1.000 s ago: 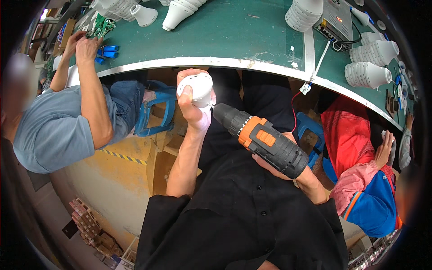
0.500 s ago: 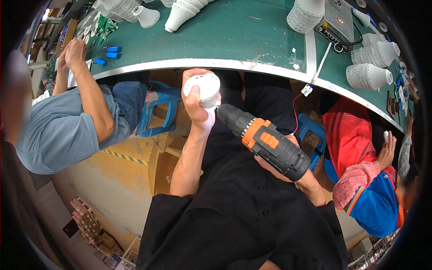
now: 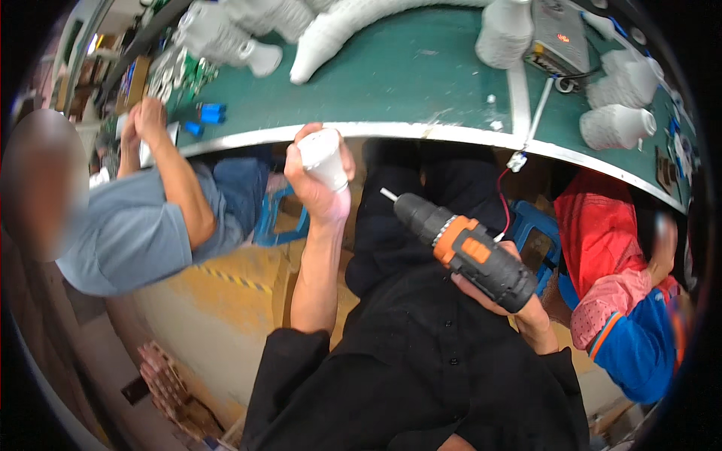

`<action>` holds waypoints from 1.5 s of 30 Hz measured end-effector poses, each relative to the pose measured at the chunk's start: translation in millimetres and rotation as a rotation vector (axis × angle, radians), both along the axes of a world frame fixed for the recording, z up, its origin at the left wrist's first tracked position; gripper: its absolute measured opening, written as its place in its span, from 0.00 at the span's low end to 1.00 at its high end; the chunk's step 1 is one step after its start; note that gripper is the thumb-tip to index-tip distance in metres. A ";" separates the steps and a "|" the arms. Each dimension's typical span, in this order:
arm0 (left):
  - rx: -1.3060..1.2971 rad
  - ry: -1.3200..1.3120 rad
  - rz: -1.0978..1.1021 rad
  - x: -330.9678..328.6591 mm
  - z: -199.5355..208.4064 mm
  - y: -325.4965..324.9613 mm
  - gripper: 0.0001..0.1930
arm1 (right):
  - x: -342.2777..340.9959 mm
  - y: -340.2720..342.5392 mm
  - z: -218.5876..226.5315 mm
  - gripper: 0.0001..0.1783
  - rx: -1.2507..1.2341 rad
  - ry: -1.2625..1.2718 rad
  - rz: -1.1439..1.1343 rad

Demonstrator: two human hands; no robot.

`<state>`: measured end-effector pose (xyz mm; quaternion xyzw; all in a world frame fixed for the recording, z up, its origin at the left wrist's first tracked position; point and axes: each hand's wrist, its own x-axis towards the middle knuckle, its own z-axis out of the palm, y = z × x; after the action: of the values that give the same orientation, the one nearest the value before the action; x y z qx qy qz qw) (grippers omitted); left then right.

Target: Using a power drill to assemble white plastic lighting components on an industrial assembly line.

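Observation:
My left hand (image 3: 319, 197) is closed around a white flared bulb housing (image 3: 323, 159), held in front of the table edge. Its wide end points up and away from me, and its narrow end rests near my palm. To the right, my right hand (image 3: 481, 295) grips a black and orange cordless drill (image 3: 475, 250) from below; the body hides most of the grip and fingers. The drill's pale bit (image 3: 388, 194) points up and left toward the housing, with a gap between them.
Across the green table (image 3: 376, 75) lie long nested stacks of white housings (image 3: 342, 34), blue cylinders (image 3: 211, 113) and a metal power box (image 3: 560, 37). A thin red wire (image 3: 505, 203) hangs down. One co-worker in grey-blue (image 3: 143, 240) sits left, another in red and blue (image 3: 628, 331) right.
The drill has drawn away from the housing, down and to the right, and its bit now shows. My left hand has shifted a little left and tilted the housing. The whole view has shifted slightly.

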<state>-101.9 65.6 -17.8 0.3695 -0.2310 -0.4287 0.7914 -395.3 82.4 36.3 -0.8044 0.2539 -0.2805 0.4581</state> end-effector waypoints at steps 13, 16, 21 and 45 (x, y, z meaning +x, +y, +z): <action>-0.043 -1.334 -0.110 -55.2 199.3 -153.7 0.32 | -7.8 10.3 -22.4 0.22 0.353 -0.140 0.024; -0.306 -1.865 0.002 -75.0 217.8 -195.5 0.31 | -9.4 7.7 -22.6 0.12 0.359 -0.069 0.046; -0.170 -2.437 -0.266 -118.0 224.1 -241.6 0.31 | -14.2 -0.4 -16.8 0.12 0.352 -0.116 0.031; 0.365 -1.663 0.439 73.5 116.5 -135.9 0.20 | -6.2 -3.9 -12.0 0.13 0.357 -0.085 0.058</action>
<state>-28.4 -70.3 98.6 0.7190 -0.5843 0.1110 0.3596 -401.5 78.5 24.2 -0.7048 0.2568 -0.2515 0.6117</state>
